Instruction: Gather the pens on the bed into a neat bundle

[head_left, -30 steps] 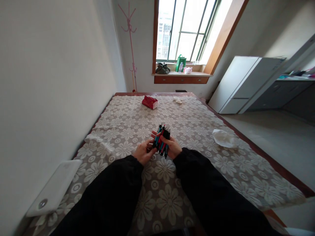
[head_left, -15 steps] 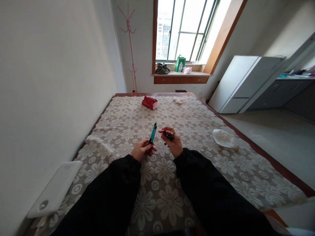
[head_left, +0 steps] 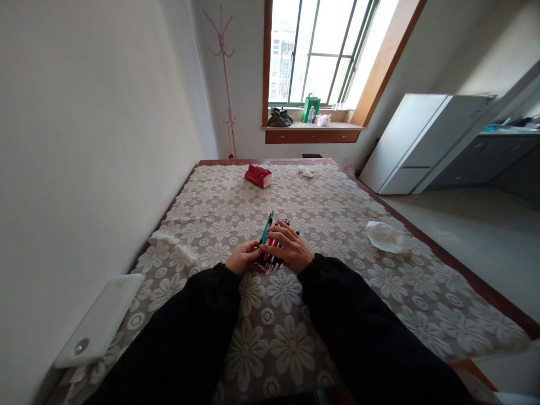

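Observation:
Between my two hands, above the middle of the patterned tablecloth (head_left: pixel 248 337), is a bunch of several pens. A teal pen (head_left: pixel 266 226) leans at the left side of the bunch, its clicker end pointing away from me. Dark and red pens (head_left: pixel 270 254) lie close beside it, tips toward me. My left hand (head_left: pixel 244 256) is closed on the near left part of the bunch. From the right, my right hand (head_left: pixel 289 247) wraps its fingers over the pens. The fingers partly hide the barrels.
A red tissue pack (head_left: pixel 258 176) lies toward the far end of the table, with crumpled scraps (head_left: pixel 306 171) to its right. A white crumpled tissue (head_left: pixel 386 237) is on the right side. A white box-like object (head_left: pixel 101 320) stands by the left wall.
My right hand has moved left and down, bringing its pens against the teal one in my left hand. The bunch is now held between both hands.

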Available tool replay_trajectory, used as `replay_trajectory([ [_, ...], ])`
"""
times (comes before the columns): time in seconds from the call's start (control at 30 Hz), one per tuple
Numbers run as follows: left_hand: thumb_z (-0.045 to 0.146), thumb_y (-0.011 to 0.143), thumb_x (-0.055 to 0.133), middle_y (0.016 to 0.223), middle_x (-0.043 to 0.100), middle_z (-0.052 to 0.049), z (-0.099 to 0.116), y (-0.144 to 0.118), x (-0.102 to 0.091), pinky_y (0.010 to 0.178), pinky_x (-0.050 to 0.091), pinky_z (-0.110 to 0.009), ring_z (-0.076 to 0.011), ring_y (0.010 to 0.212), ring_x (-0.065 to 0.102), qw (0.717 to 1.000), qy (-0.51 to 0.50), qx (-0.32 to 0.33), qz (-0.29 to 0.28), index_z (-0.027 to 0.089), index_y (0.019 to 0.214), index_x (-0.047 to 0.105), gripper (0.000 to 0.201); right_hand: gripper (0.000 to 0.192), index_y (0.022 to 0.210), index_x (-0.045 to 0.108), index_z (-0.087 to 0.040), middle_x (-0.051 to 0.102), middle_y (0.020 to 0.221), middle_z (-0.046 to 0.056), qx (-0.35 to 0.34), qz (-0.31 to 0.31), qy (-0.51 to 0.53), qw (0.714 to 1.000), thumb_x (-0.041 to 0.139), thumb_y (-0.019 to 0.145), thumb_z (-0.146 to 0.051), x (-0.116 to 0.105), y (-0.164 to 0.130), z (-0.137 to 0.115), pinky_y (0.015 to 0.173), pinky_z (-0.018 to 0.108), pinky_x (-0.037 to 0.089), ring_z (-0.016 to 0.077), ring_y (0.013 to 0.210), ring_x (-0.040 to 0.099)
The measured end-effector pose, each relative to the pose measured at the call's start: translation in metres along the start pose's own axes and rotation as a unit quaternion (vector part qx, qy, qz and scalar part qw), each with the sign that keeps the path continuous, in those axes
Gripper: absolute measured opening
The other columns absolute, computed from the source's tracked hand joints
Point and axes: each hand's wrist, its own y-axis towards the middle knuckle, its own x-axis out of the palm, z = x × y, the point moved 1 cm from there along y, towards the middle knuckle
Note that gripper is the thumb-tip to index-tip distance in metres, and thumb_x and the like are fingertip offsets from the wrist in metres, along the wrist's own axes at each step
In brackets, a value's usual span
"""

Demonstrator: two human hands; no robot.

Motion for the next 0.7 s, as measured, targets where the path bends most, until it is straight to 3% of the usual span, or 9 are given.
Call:
replay_trajectory([
  [0.27, 0.054, 0.066, 0.085, 0.085, 0.072, -0.007, -0.003, 0.0009, 0.0027, 0.06, 0.059, -0.031, -0.022, 0.07, 0.072, 1.0, 0.017, 0.004, 0.001, 0.014, 0.106, 0.055, 0.064, 0.032, 0.121, 0.067, -0.027, 0.062, 0.107, 0.008, 0.011, 0.012, 0.037, 0.999, 0.051, 0.096, -0.014, 0.0, 0.0018, -0.0009, 0.114, 0.054, 0.041, 0.022, 0.119, 0.052],
  [0.7, 0.042, 0.063, 0.091, 0.09, 0.075, -0.011, -0.0053, 0.0015, -0.0047, 0.066, 0.06, -0.03, -0.0215, 0.076, 0.072, 1.0, 0.006, -0.006, -0.024, 0.01, 0.108, 0.064, 0.062, 0.037, 0.122, 0.067, -0.03, 0.063, 0.102, 0.006, 0.001, 0.01, 0.032, 0.999, 0.05, 0.095, -0.012, -0.0026, 0.0025, -0.0009, 0.111, 0.052, 0.044, 0.0206, 0.113, 0.053],
])
